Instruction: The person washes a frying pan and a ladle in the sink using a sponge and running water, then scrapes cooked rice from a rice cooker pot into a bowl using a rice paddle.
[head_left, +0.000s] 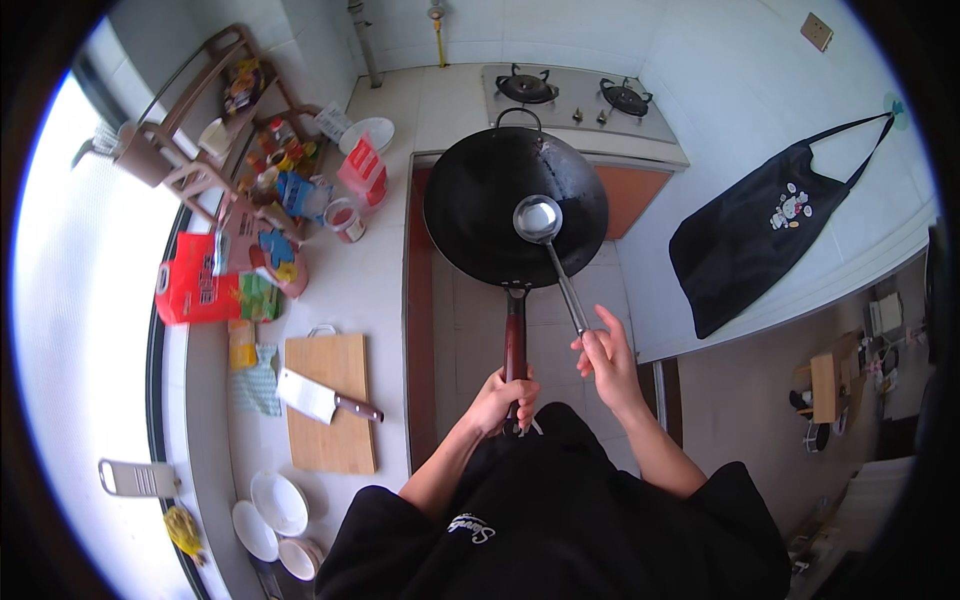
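Observation:
My left hand (502, 401) grips the dark red-brown handle (515, 341) of a black wok (480, 202), which I hold out in front of me over the floor. The wok's wire loop handle points away, towards the stove. In my right hand (609, 360) is the end of a metal ladle (566, 281), pinched near the thumb with the index finger extended. Its round bowl (538, 219) sits over the inside of the wok, catching bright light; whether it touches the wok's surface I cannot tell.
A two-burner gas stove (577, 105) stands ahead. On the left counter (367, 292) are a cutting board (330, 450) with a cleaver (307, 394), white bowls (279, 502), bagged foods and a spice rack (225, 97). A black apron (757, 247) hangs on the right wall.

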